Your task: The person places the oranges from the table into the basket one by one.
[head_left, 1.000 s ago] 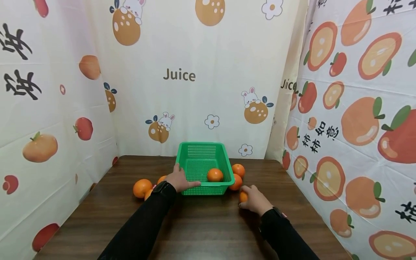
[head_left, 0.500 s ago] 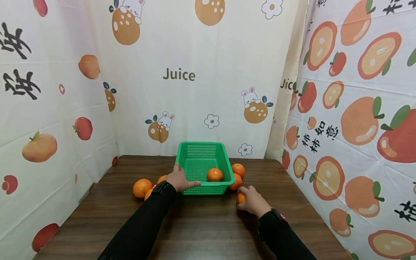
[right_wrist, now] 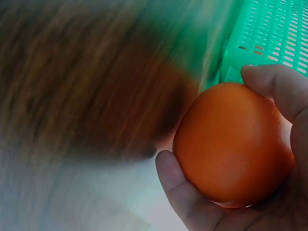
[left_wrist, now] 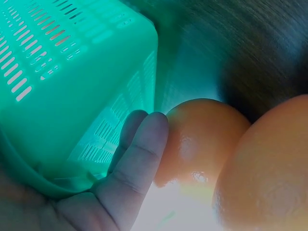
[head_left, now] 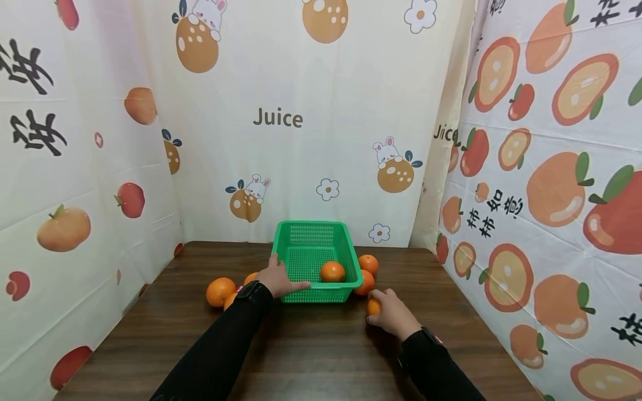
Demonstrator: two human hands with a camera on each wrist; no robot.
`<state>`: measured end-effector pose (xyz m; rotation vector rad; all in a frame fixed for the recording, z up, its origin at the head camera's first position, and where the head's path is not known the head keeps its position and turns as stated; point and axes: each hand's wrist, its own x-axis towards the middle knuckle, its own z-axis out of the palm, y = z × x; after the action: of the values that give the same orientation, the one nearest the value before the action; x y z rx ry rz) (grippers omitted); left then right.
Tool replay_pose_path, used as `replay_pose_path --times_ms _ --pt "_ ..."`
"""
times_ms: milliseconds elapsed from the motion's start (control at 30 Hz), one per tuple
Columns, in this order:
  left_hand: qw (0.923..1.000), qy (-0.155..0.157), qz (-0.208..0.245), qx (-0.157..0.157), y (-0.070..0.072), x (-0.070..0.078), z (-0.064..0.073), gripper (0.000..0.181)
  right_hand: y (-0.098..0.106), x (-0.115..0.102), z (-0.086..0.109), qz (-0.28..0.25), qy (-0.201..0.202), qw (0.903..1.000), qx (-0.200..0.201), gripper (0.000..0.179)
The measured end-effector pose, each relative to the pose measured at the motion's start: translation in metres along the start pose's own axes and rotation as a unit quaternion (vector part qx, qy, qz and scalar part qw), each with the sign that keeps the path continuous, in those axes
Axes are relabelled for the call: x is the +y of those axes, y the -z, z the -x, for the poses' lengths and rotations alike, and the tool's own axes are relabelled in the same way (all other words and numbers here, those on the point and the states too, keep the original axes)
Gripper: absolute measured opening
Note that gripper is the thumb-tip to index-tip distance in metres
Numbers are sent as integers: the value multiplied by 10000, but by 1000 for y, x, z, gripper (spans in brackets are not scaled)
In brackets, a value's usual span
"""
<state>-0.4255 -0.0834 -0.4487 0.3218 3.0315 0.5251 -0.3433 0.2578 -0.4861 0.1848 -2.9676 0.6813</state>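
Observation:
In the head view my left hand [head_left: 277, 278] rests at the near left corner of a green plastic basket [head_left: 317, 296]. Its thumb stretches along the front rim, and its fingers extend beside the left wall. The left wrist view shows straight fingers [left_wrist: 139, 154] between the basket wall [left_wrist: 62, 91] and an orange [left_wrist: 202, 139]. Right of the basket, my right hand [head_left: 393, 316] holds another orange [head_left: 373, 307] low over the table. Thumb and fingers curve around that orange [right_wrist: 233, 144] in the right wrist view. One orange [head_left: 332, 272] lies inside the basket.
Two oranges, the farther orange [head_left: 368, 264] and the nearer orange [head_left: 365, 283], sit against the basket's right side. To its left lie several more, including an orange [head_left: 220, 292], partly behind my left arm. Printed cloth [head_left: 326, 139] encloses the wooden table [head_left: 311, 356] at back and sides.
My right hand has shifted slightly left, toward the basket, with the orange in its grip. The left hand and the basket keep their places; the whole head view tilts a little.

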Motion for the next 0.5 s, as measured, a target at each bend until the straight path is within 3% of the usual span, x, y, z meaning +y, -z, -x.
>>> replay_pose_path --times_ms 233,500 --pt "10000 15 -7 23 -1 0 0 121 4 -3 -5 -97 79 9999 70 53" --pt "10000 21 0 8 -1 0 0 118 17 -19 -3 -491 39 9987 138 55"
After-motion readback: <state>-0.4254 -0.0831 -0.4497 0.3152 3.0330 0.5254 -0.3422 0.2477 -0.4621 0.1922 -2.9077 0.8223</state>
